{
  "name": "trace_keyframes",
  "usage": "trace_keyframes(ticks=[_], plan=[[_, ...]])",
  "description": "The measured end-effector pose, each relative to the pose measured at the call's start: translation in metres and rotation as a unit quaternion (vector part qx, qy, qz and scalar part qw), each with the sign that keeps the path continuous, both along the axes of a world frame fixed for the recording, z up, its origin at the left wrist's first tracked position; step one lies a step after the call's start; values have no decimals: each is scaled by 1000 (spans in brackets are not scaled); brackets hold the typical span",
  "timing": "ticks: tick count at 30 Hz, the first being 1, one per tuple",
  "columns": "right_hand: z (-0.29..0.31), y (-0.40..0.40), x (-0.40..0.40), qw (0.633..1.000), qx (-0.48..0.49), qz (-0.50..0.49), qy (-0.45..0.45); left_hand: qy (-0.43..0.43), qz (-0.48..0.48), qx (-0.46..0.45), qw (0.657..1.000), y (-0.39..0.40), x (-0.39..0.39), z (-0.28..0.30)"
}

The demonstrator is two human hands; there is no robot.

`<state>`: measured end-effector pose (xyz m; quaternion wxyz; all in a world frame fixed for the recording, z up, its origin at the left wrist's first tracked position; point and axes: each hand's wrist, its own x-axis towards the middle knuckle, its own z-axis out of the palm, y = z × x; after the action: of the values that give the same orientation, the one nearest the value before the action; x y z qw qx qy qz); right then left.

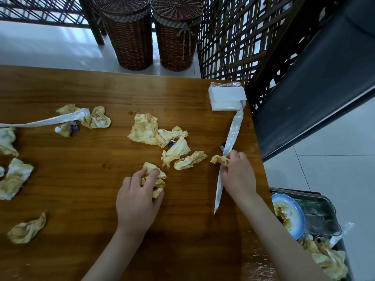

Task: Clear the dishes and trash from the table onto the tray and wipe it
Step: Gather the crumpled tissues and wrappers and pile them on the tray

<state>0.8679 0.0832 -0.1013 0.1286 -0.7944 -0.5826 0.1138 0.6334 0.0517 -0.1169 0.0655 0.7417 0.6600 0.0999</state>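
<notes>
About a dozen stained, crumpled napkins (144,129) were scattered over the wooden worktop (81,94), with two long plastic strips among them. One wad (155,179) was clenched in the grip of the left hand (138,197). A small napkin scrap (218,159) and one strip (229,142) were pinched together in the grip of the right hand (238,171). One wrapped pack of clean napkins (226,97) was seen at the far corner. A metal tray (332,201) beside the worktop was loaded with one soiled blue plate (292,216), glassware and more used napkins. Two wicker baskets (129,33) were seen on the floor
</notes>
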Motion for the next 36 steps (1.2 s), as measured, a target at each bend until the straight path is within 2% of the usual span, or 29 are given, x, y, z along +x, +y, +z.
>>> trace_keyframes(ticks=[4, 9, 12, 17, 28, 34, 36], plan=[[-1, -3, 0, 999, 17, 5, -49, 3, -1, 1, 1000, 0, 1, 1], [6, -7, -1, 996, 62, -13, -65, -22, -6, -6, 1000, -2, 2, 7], [13, 1, -14, 995, 86, 29, -44, -43, -14, -9, 999, -2, 3, 10], [18, 20, -43, 991, 58, 121, 2, -43, -28, -1, 999, 6, -2, 14], [4, 52, -89, 980, 88, 178, -1, -37, 27, 37, 998, 37, -32, 31], [0, 50, -88, 972, -11, 222, -77, -36, 29, 59, 997, 48, -36, 33], [-3, 47, -86, 970, -6, 221, -103, -38, 31, 68, 997, 50, -36, 33]])
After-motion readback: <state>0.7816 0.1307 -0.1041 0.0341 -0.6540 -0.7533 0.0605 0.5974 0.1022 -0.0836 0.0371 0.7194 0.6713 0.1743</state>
